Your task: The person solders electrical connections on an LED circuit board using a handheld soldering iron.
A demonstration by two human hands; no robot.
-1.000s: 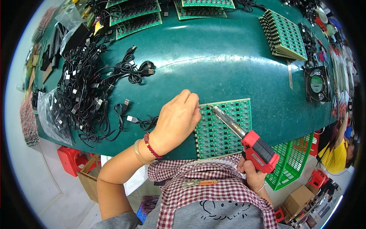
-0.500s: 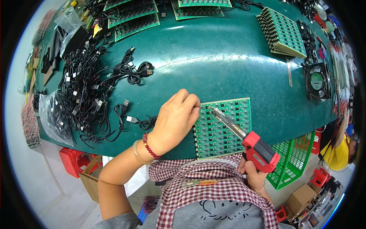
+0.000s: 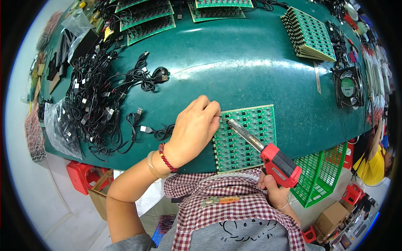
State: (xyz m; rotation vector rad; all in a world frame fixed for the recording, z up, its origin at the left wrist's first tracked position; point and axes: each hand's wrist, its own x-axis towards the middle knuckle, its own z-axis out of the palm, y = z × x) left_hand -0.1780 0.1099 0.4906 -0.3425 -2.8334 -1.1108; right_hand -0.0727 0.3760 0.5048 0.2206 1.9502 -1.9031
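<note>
My left hand (image 3: 195, 125) is closed in a pinch at the far left corner of a green circuit board (image 3: 247, 140). A black USB cable (image 3: 163, 131) runs under this hand; its end appears to be between the fingertips, mostly hidden by them. In my right hand (image 3: 274, 188) is a red and black soldering iron (image 3: 266, 152), gripped by its handle. The iron slants across the board, and its tip is close beside my left fingertips at the board's far left. Small dark components in rows cover the board, which lies flat at the table's near edge.
A tangled heap of black USB cables (image 3: 90, 96) spreads over the table's left. Stacked boards (image 3: 312, 35) stand at the far right, with more boards (image 3: 150, 29) at the far left. A black fan (image 3: 348, 88) sits on the right. Below the edge is a green basket (image 3: 320, 178).
The soldering iron has shifted left, bringing its tip nearer to my left fingertips. My right hand has moved slightly left with it. My left hand has stayed almost in place.
</note>
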